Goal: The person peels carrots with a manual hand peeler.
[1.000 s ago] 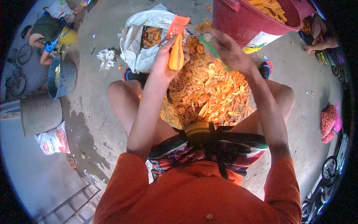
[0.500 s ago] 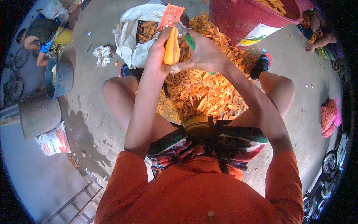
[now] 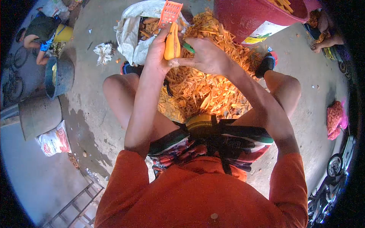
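Note:
An orange root vegetable (image 3: pixel 173 45), narrow at the top and bulging below, stands upright in my left hand (image 3: pixel 156 53). A brownish strip of skin runs down its side. My right hand (image 3: pixel 208 56) is closed around a green-handled tool (image 3: pixel 188 48); its working end is hidden. The right thumb reaches across to the vegetable's lower end. Just beyond my left fingers, an orange slotted plastic piece (image 3: pixel 170 12) sticks up at the rim of a white sack (image 3: pixel 127 36). Below both hands lies a heap of orange peelings (image 3: pixel 205 89) between my legs.
A large dark-red tub (image 3: pixel 243 19) with orange pieces stands beyond the heap. At left, another person (image 3: pixel 42 32) bends near a dark bucket (image 3: pixel 61 79). Another person's hand (image 3: pixel 317 47) shows at upper right. A pink mesh bag (image 3: pixel 334 119) lies on the floor at right.
My right hand has turned and its fingers have curled in more, with the green handle shifting slightly down and left. The left hand still holds the vegetable, and the view has tilted slightly.

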Motion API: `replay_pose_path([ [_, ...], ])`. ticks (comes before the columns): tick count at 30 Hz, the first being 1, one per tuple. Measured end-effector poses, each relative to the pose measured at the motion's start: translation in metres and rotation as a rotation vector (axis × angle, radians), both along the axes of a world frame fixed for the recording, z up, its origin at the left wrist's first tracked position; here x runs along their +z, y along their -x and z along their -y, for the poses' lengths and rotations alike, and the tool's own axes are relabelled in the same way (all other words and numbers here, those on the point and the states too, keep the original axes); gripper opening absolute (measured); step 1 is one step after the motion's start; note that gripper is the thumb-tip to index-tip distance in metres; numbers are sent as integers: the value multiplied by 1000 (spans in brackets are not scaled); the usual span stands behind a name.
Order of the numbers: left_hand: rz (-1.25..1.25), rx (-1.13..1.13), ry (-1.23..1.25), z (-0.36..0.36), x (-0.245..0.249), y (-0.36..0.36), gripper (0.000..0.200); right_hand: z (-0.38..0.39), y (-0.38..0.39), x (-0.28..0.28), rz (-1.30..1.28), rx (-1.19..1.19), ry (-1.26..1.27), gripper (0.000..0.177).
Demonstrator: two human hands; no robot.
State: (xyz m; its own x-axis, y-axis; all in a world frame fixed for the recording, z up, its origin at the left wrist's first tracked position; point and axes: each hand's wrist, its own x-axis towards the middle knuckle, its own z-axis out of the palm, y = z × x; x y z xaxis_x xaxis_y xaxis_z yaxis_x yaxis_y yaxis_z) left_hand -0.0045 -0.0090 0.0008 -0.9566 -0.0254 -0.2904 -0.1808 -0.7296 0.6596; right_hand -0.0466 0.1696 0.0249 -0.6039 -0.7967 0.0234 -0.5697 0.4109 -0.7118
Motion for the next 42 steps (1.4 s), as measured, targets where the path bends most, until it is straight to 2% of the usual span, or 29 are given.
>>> replay_pose_path([
  [4, -49, -18, -58, 3, -6, 3, 26, 0, -1, -11, -153, 18, 122, 66],
  [6, -48, 31, 15, 2, -4, 2, 26, 0, -2, -11, -211, 12, 136, 62],
  [7, -48, 32, 15, 0, -3, 2, 26, 0, -3, -11, -221, 3, 90, 60],
  [9, 43, 178, -4, -7, 0, 4, 24, 1, -4, -8, -234, -5, 45, 58],
  [12, 54, 217, 0, -11, 6, 2, 29, 3, -5, -5, -231, -7, -2, 53],
  [14, 57, 235, 16, -13, 10, -2, 31, 5, -3, -10, -418, 6, -21, 49],
  [15, 64, 254, 31, -13, 11, -2, 33, 4, 0, -11, -426, 8, -17, 49],
  [17, 90, 253, 111, -10, 7, 5, 39, 3, 7, -13, -407, -25, 148, 48],
  [19, 67, 341, -11, -13, 12, 10, 46, 2, 9, -14, -328, -62, 241, 54],
  [21, 103, 378, 26, -14, 14, 12, 49, 0, 11, -11, -126, -152, 305, 62],
  [22, 100, 401, 39, -14, 15, 13, 48, -1, 10, -7, -95, -170, 252, 68],
  [24, 94, 426, 48, -14, 10, 16, 47, 4, 8, -7, -123, -198, 263, 68],
  [26, 20, 445, -66, -16, -1, 22, 46, 9, 6, -9, -148, -229, 275, 68],
  [29, 15, 491, -148, -22, -17, 30, 44, 15, 9, -10, -70, -319, 278, 61],
  [32, 22, 494, -200, -36, -4, 28, 48, 19, 15, -10, -177, -360, 273, 61],
  [35, 25, 501, -208, -33, -15, 34, 54, 24, 23, -19, -166, -342, 399, 58],
  [38, 35, 530, -212, -31, -18, 38, 59, 27, 26, -23, -182, -307, 259, 65],
  [42, 82, 601, -215, -30, -22, 44, 63, 30, 20, -22, -186, -302, 210, 55],
])
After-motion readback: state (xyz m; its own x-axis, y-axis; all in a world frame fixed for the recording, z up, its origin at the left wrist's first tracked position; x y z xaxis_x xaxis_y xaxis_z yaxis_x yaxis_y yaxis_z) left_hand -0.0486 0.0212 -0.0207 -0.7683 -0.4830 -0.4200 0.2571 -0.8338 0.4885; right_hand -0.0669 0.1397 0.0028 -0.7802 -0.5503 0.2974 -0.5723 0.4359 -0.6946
